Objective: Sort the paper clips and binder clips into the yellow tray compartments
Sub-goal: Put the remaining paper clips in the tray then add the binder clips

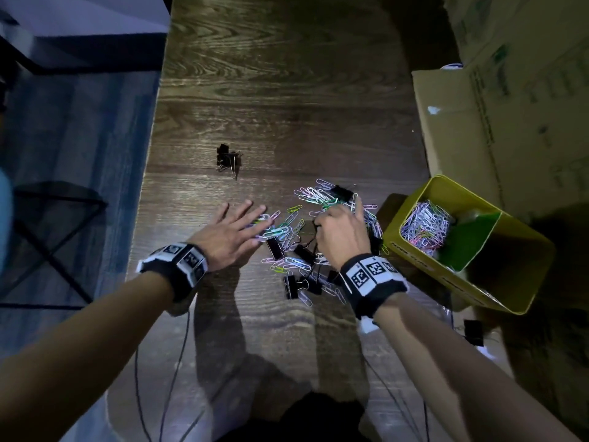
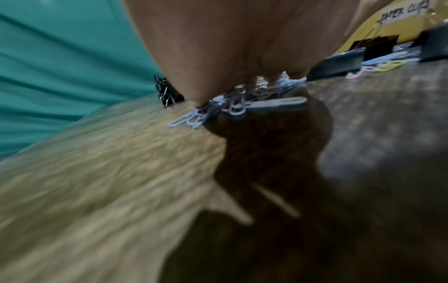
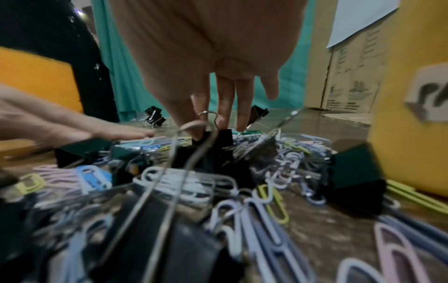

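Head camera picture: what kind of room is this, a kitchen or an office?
Probably an office or storeroom, not a kitchen: a wooden table, printed cardboard boxes beside it, and a yellow tray of paper clips.

I read a handwritten label (image 2: 404, 11) saying "PAPER CLIPS" on the side of the yellow tray (image 2: 387, 28); printing on the cardboard box (image 3: 349, 76) is too blurred.
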Tool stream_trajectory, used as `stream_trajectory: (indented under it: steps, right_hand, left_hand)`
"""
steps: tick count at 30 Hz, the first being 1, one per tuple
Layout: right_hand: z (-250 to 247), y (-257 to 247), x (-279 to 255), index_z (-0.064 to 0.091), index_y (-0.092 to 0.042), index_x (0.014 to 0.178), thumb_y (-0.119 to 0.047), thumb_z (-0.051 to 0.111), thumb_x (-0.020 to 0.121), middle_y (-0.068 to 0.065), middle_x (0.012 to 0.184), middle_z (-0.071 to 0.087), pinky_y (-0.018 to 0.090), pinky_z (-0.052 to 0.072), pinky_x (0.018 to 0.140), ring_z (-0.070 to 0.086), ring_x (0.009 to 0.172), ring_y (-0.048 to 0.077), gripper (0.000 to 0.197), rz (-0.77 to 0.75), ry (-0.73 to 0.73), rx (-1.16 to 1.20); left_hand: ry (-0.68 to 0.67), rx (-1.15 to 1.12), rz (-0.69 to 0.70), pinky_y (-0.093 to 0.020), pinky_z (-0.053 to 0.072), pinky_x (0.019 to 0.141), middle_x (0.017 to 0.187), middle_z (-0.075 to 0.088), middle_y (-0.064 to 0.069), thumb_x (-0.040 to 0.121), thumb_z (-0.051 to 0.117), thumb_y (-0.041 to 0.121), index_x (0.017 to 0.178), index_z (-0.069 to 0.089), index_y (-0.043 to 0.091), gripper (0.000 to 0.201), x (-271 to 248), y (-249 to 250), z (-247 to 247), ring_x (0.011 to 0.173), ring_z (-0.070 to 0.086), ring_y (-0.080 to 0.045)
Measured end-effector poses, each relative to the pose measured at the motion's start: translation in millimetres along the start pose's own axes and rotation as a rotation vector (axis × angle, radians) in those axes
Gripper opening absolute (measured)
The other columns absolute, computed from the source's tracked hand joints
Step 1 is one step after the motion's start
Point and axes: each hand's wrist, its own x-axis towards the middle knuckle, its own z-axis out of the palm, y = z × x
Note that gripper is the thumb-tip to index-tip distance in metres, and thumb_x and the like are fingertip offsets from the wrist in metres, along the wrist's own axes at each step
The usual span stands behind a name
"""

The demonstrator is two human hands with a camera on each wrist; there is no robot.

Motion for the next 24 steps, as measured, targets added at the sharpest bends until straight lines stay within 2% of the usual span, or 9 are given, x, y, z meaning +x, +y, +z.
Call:
stream_trajectory:
  steps: [3,5,8,11,13,16,18,21,24]
  right_hand:
    - [-3,0,-1,0.069,-0.015,0.106,-0.025,0.054,0.085,0.007,0.111,0.062,0.053,0.003,0.115,0.052,0.113,0.026,0.028,0.037,0.05,0.02]
    - [-2,-15,-5,0.068,-0.015,0.108,-0.035,0.055,0.087,0.008,0.112,0.061,0.052,0.01,0.114,0.053,0.112,0.027,0.032,-0.028,0.086,0.055]
    - [9,-48,-15,0.07,-0.015,0.097,-0.046,0.063,0.079,0.007,0.101,0.064,0.052,0.028,0.108,0.056,0.103,0.029,0.036,-0.184,0.067,0.034]
    - [17,-63,-20,0.072,-0.015,0.088,-0.044,0.076,0.065,0.009,0.091,0.068,0.05,0.038,0.101,0.06,0.097,0.031,0.037,-0.17,-0.005,-0.003]
    - [17,-63,-22,0.072,-0.013,0.083,-0.038,0.079,0.062,0.009,0.086,0.07,0.046,0.038,0.098,0.062,0.093,0.031,0.033,-0.126,-0.02,-0.044]
    - [18,-55,-28,0.072,-0.007,0.083,-0.023,0.073,0.064,0.012,0.086,0.07,0.047,0.039,0.099,0.061,0.092,0.032,0.024,-0.117,0.0,-0.076]
    - [15,-46,-31,0.073,-0.005,0.083,-0.019,0.072,0.063,0.014,0.088,0.07,0.049,0.04,0.1,0.062,0.09,0.031,0.025,-0.071,-0.002,-0.061]
    - [12,-31,-33,0.073,-0.001,0.082,-0.013,0.07,0.066,0.015,0.081,0.068,0.051,0.035,0.104,0.062,0.088,0.032,0.02,0.023,0.002,-0.063]
    - [10,-23,-31,0.071,-0.001,0.087,-0.015,0.068,0.072,0.016,0.087,0.067,0.05,0.031,0.107,0.061,0.093,0.032,0.021,0.087,0.004,-0.051]
  left_hand:
    - [0.012,-0.042,-0.022,-0.053,0.002,0.115,0.153,-0.008,0.013,0.085,-0.011,0.064,0.141,-0.006,0.046,0.059,-20,4,9,0.143,-0.009,-0.017]
    - [0.036,-0.063,-0.053,-0.054,0.002,0.115,0.154,-0.009,0.014,0.084,-0.013,0.064,0.14,-0.01,0.047,0.058,-19,10,7,0.143,-0.01,-0.016]
    - [0.08,-0.065,-0.049,-0.056,0.003,0.114,0.155,-0.011,0.012,0.093,0.003,0.055,0.142,-0.009,0.042,0.053,0,23,-9,0.144,-0.01,-0.018]
    - [0.021,-0.042,0.018,-0.057,-0.001,0.113,0.156,-0.012,0.011,0.099,0.021,0.035,0.144,-0.004,0.041,0.052,23,31,-22,0.144,-0.013,-0.019]
    - [-0.037,-0.018,0.049,-0.059,-0.003,0.113,0.156,-0.01,0.011,0.099,0.017,0.037,0.145,-0.001,0.041,0.049,30,31,-22,0.144,-0.014,-0.02]
    - [-0.029,-0.026,0.087,-0.057,-0.005,0.113,0.155,-0.009,0.013,0.09,-0.005,0.056,0.144,-0.001,0.043,0.055,23,23,-10,0.143,-0.015,-0.017]
    - [-0.014,-0.02,0.102,-0.052,-0.008,0.113,0.152,-0.013,0.014,0.083,-0.015,0.061,0.141,-0.007,0.044,0.061,9,17,0,0.141,-0.018,-0.014]
    - [-0.013,0.04,0.089,-0.053,-0.008,0.114,0.15,-0.016,0.015,0.084,-0.015,0.057,0.14,-0.012,0.042,0.058,-16,22,13,0.139,-0.02,-0.017]
    - [-0.012,0.034,0.129,-0.052,-0.01,0.113,0.151,-0.012,0.017,0.089,-0.006,0.054,0.143,-0.005,0.043,0.055,-38,34,26,0.14,-0.019,-0.02]
